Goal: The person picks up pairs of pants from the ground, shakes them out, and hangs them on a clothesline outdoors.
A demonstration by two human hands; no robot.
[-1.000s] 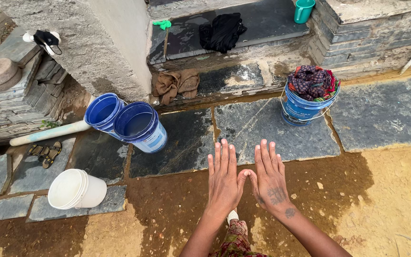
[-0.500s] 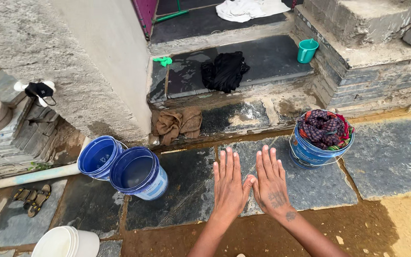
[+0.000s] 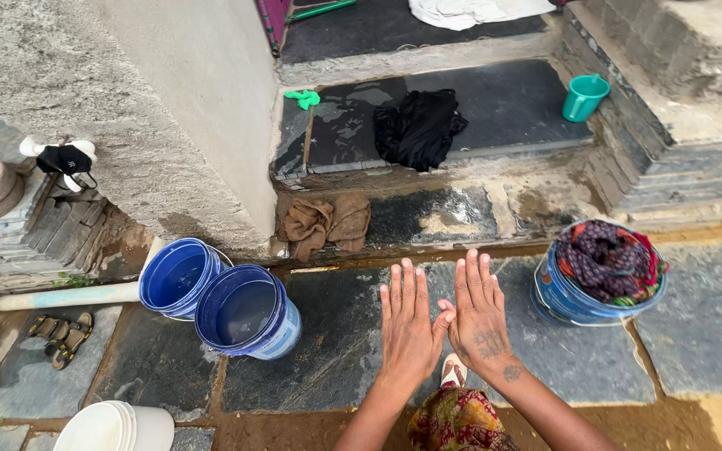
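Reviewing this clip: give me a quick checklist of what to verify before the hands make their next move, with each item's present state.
1. Left hand empty, fingers spread flat: ok.
2. Right hand empty, thumbs touching: ok.
3. Nearest blue bucket upright and holding water: ok.
4. Second blue bucket beside it upright: ok; water level cannot tell.
5. Bucket of clothes upright, laundry heaped above its rim: ok.
6. Stone slabs dry underfoot: not ok, they look wet and dark.
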